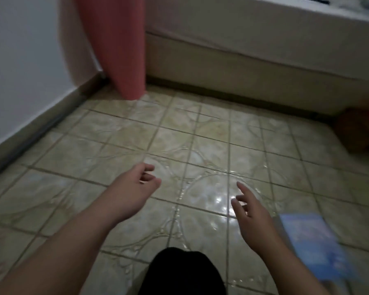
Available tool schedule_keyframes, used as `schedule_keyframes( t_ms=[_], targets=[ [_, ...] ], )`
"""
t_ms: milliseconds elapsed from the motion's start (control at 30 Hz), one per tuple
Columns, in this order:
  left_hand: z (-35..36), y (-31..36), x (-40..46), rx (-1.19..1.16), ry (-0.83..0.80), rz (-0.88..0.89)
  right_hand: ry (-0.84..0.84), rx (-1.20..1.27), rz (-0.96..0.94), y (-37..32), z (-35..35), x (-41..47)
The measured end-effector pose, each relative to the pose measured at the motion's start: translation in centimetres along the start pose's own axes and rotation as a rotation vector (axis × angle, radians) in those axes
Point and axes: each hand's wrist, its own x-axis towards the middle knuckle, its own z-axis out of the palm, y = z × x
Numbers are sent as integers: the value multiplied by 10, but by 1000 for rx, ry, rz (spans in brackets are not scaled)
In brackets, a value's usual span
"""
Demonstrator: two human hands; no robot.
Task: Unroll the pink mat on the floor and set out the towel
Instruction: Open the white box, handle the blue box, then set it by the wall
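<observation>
Ahead and leftward in the corner, the pink mat (124, 45) stands rolled upright; the left hand (134, 186) is nearer, both it and the right hand (254, 218) empty, fingers loose.

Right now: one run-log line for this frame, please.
left hand: empty, over floor | right hand: empty | pink mat: rolled, upright in corner | blue towel: on floor, right | step: not started
</observation>
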Motion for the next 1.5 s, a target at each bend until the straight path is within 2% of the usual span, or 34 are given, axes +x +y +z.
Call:
schedule_keyframes(
  t_ms=[233,467,700,833,967,1100,1300,1500],
  targets=[
    [177,32,52,73,-212,-29,195,36,187,119,-82,10],
    [316,20,59,68,-442,-141,175,-119,292,232,-135,16],
    [393,2,40,71,-573,-211,162,-79,499,318,-152,35],
    [414,3,33,14,-662,-202,138,92,602,347,-142,31],
    [420,-1,36,-142,-722,-226,206,176,550,341,-119,17],
    [420,-19,47,-132,-608,-216,204,326,506,320,-86,1],
    [403,-39,60,-200,-602,-304,248,567,514,298,-49,-1],
    [359,-49,67,-311,-464,-327,144,646,463,260,-47,30]
  ],
)
